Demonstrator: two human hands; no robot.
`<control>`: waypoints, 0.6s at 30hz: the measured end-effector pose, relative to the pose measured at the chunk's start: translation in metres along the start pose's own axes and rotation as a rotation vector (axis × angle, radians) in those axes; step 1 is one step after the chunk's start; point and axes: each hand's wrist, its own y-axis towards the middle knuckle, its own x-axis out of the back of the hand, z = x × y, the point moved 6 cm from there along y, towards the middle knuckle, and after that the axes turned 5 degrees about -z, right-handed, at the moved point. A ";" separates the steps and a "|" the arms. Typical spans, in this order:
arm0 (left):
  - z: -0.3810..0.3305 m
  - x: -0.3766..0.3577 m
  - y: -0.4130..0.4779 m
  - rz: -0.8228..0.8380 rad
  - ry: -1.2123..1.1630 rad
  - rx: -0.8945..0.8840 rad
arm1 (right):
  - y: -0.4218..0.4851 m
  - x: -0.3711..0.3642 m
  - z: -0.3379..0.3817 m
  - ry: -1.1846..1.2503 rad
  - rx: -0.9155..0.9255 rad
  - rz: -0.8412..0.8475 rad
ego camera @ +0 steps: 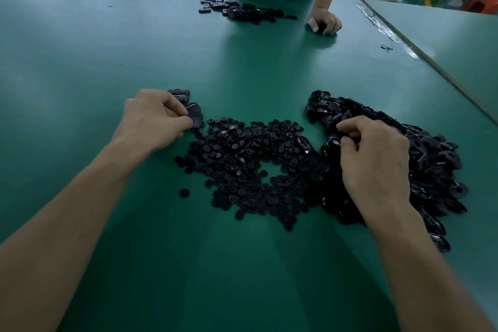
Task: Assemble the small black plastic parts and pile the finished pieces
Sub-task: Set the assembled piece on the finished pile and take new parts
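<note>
Stretched bare forearms (67, 224) over the green table (242, 291), with round discs (242, 167) spread between, gripped one oval shell (332, 143) in the right hand (374, 162) on the shell heap (433, 170), pinched another oval piece (195, 113) in the left hand (153, 118) beside few finished pieces (179, 94), and farther faced another person's hand (324, 21) near a second pile (242, 11).

Your left arm reaches in from 8 o'clock, forearm bare, left hand (156, 118) knuckles up, thumb and forefinger pinching a black piece (195, 113). Your right arm enters from 5 o'clock, right hand (377, 162) palm down, curled fingers pinching an oval part (332, 143).
</note>
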 end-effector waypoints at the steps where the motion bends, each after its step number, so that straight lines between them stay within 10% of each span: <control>1: 0.000 0.000 0.000 -0.005 0.006 -0.004 | 0.000 0.001 0.001 0.012 0.007 -0.017; 18: -0.021 0.009 -0.011 -0.173 0.149 -0.208 | -0.014 -0.017 0.034 0.546 -0.096 0.131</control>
